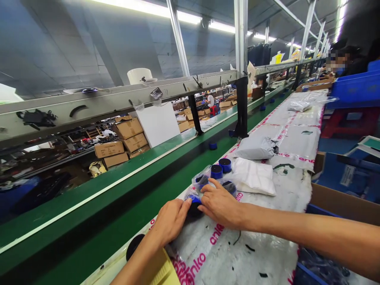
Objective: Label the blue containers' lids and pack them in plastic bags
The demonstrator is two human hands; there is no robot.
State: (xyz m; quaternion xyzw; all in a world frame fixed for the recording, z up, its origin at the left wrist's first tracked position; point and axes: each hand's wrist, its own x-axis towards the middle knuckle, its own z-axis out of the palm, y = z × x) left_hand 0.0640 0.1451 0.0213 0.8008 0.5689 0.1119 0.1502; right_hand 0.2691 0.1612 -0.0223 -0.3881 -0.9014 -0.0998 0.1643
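Observation:
A blue and black round piece [194, 206] in clear plastic lies on the plastic-covered table between my hands. My left hand [172, 217] grips its left side with thumb and fingers. On its right side, my right hand [221, 204] touches it with the thumb while the other fingers reach over the bagged pieces beyond. Two bare blue rolls with black tops, one nearer [216, 171] and one farther [225, 165], stand just past my fingers. Another bagged piece [202, 180] sits beside them. Right of these lies a folded white cloth [254, 176].
A green conveyor belt [142, 202] runs along the left, carrying small blue pieces [213, 146]. Beyond the cloth is a grey plastic bag [255, 148]. Blue bins [356, 89] and cartons stand right. A person sits far back right.

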